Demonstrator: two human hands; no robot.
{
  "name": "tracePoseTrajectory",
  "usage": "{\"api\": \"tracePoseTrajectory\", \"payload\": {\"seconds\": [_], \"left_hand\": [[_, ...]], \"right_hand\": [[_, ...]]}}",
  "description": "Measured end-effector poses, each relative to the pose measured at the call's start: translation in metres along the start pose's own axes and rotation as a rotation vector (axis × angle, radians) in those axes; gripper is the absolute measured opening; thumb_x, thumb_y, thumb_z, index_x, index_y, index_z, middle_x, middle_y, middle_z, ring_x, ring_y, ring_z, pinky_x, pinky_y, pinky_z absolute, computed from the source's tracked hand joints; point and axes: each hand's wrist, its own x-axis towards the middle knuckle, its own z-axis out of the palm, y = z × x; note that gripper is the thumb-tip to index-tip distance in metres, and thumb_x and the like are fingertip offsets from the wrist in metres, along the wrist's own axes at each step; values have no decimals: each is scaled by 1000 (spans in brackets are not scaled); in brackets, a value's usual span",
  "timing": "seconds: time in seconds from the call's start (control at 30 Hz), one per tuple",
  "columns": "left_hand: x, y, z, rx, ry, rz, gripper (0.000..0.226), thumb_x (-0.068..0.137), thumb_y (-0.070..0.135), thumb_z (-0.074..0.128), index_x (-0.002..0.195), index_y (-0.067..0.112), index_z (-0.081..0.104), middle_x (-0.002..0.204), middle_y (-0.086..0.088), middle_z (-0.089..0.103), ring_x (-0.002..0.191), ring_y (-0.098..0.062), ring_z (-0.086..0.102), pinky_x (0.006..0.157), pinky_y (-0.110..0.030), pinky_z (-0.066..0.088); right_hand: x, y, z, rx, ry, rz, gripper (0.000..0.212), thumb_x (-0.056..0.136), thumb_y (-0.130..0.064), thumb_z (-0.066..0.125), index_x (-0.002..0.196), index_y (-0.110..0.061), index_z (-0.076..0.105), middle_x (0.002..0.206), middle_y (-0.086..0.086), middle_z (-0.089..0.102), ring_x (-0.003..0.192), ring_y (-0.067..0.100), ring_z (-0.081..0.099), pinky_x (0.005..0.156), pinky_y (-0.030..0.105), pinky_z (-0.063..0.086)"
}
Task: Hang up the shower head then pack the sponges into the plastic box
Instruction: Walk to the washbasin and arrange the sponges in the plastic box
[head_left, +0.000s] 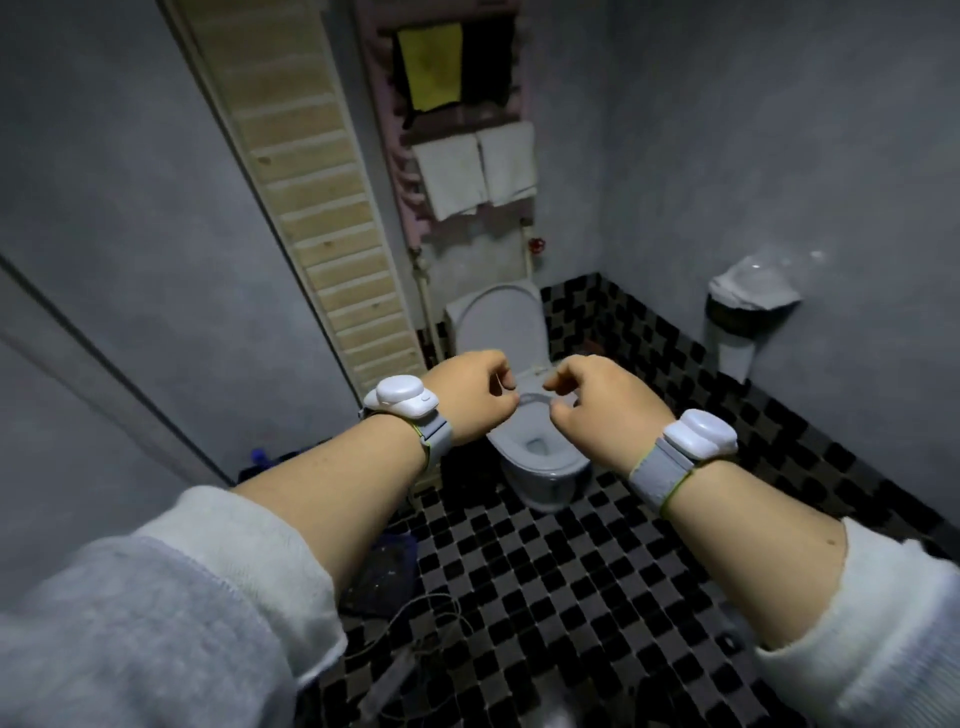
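Note:
My left hand and my right hand are stretched out side by side in front of me, above the open toilet. Both have their fingers loosely curled and hold nothing. Each wrist wears a white tracker on a grey band. A thin hose or cable lies on the tiled floor near my left forearm. No shower head, sponges or plastic box can be made out in this view.
A wooden slatted panel leans along the left wall. Two white towels and a yellow cloth hang on a pink rack behind the toilet. A wall bin with a plastic liner sits on the right. Black-and-grey checkered tiles cover the floor.

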Motion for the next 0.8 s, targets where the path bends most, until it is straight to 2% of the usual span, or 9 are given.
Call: {"api": "tracePoseTrajectory", "payload": {"seconds": [0.17, 0.27, 0.37, 0.53, 0.7, 0.8], "left_hand": [[6, 61, 52, -71, -120, 115, 12, 87, 39, 62, 91, 28, 60, 90, 10, 64, 82, -16, 60, 71, -31, 48], [8, 87, 80, -140, -149, 97, 11, 86, 40, 61, 92, 31, 59, 90, 11, 65, 79, -14, 61, 71, -32, 51], [1, 128, 114, -168, -198, 141, 9, 86, 38, 61, 91, 32, 58, 88, 11, 63, 79, -15, 60, 66, -29, 46], [-10, 188, 145, -162, -262, 228, 10, 88, 37, 61, 93, 29, 58, 89, 7, 65, 81, -18, 62, 65, -28, 45], [-37, 272, 181, -183, -315, 287, 8, 88, 37, 59, 91, 30, 58, 88, 6, 64, 74, -18, 62, 60, -29, 47], [-49, 312, 198, -163, -327, 302, 11, 88, 38, 60, 93, 28, 60, 88, 5, 65, 78, -19, 63, 63, -30, 49]], "right_hand": [[-54, 53, -20, -21, 53, 188, 19, 88, -34, 57, 107, -32, 60, 113, -7, 57, 91, 16, 61, 79, 33, 53], [-80, 74, -29, -16, 70, 261, 18, 90, -32, 58, 107, -31, 61, 112, -7, 55, 90, 16, 60, 74, 30, 49], [-114, 104, -43, -10, 113, 355, 17, 91, -33, 57, 107, -33, 62, 113, -7, 54, 91, 17, 61, 76, 34, 53], [-161, 142, -66, -10, 184, 427, 15, 90, -33, 56, 104, -35, 61, 110, -9, 54, 84, 14, 60, 70, 31, 52], [-237, 190, -95, -16, 207, 506, 13, 90, -33, 57, 102, -35, 62, 110, -9, 54, 88, 17, 61, 78, 37, 56], [-274, 209, -109, -3, 208, 535, 13, 88, -33, 57, 99, -37, 62, 111, -9, 56, 87, 15, 62, 79, 36, 56]]}}
